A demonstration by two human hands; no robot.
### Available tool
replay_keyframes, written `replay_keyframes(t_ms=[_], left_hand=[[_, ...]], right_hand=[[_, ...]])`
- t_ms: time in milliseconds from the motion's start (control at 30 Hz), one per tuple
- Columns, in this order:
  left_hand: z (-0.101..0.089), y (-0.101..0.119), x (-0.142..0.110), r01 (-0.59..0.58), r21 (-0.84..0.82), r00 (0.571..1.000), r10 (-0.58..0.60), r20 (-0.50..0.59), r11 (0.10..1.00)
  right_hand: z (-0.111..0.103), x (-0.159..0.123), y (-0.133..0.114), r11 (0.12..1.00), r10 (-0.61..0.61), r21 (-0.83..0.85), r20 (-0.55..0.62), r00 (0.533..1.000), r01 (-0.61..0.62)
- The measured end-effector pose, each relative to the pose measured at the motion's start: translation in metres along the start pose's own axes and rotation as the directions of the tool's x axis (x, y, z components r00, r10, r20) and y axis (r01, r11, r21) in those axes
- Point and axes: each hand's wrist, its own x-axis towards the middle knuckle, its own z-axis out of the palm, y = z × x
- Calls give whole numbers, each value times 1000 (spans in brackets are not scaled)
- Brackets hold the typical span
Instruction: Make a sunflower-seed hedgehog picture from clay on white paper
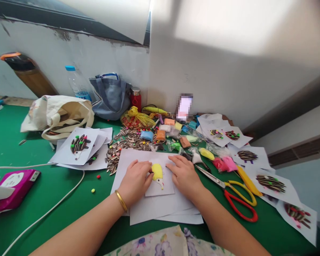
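A small white sheet (164,190) lies on a stack of white papers (160,208) on the green table. On it is a hedgehog outline with a yellow clay body (157,171). My left hand (135,180) rests beside the clay on the left, fingers curled and pinched on something dark against the clay's left edge; a gold bangle is on the wrist. My right hand (183,173) lies flat on the sheet's right edge, fingers stretched out, holding nothing.
A pile of sunflower seeds (125,144) lies behind the papers. Red-and-yellow scissors (233,193) lie at right, near clay packets (176,135) and finished hedgehog sheets (272,183). More sheets (80,145), bags (57,115), a bottle, a white cable (56,202) and a pink box (14,188) are at left.
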Motion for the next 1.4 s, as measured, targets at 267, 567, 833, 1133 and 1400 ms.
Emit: replay_keyframes(t_ms=[267, 567, 833, 1133, 1400], left_hand=[[-1, 1, 0, 11, 15, 1000, -12, 16, 1000], [0, 1, 1, 13, 28, 1000, -13, 26, 1000], [0, 0, 0, 25, 34, 999, -26, 30, 999], [2, -1, 0, 21, 35, 1000, -22, 22, 999], [3, -2, 0, 21, 29, 1000, -22, 22, 999]], right_hand=[[0, 2, -1, 1000, 14, -23, 29, 999, -14], [1, 4, 0, 1000, 19, 4, 23, 1000, -19], [5, 4, 9, 996, 48, 84, -63, 997, -43], [9, 18, 15, 996, 76, -40, -188, 979, -85], [10, 23, 10, 997, 67, -33, -188, 980, -75]])
